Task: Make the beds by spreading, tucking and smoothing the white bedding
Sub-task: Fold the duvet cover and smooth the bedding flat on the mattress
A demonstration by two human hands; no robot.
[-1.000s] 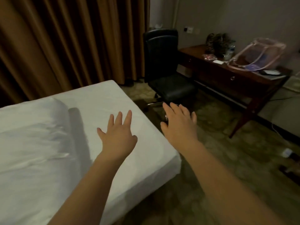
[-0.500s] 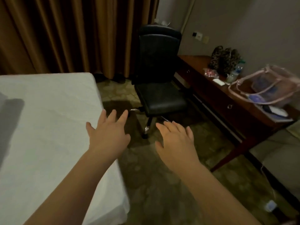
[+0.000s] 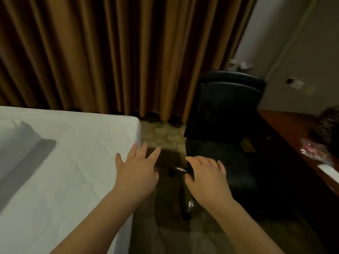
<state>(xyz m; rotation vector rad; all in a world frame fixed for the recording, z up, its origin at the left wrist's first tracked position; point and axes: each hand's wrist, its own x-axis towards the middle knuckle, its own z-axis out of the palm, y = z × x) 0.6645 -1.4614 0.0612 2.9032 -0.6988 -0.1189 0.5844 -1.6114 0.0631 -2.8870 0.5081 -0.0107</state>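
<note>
**While both hands hang at the bed's far corner: white sheet flat**

Where the white fitted bedding (image 3: 64,162) covers the mattress, it fills the lower left of the head view and lies smooth, with faint creases near the corner. A grey shadow (image 3: 27,154) falls across its left part.

Left hand (image 3: 136,173): palm down, fingers straight and spread, nothing held. It sits at the bed's right edge, fingertips past the edge over the patterned floor (image 3: 161,136). Contact with the sheet: cannot tell.

Right hand (image 3: 207,177): palm down, fingers loose, empty. It is off the bed, in front of the black padded office chair (image 3: 225,125).

Brown pleated curtain (image 3: 110,52) hangs behind bed and chair. Dark wooden tabletop (image 3: 293,129) at right carries a blurred dark bag (image 3: 328,125) and a pinkish packet (image 3: 311,152).
</note>
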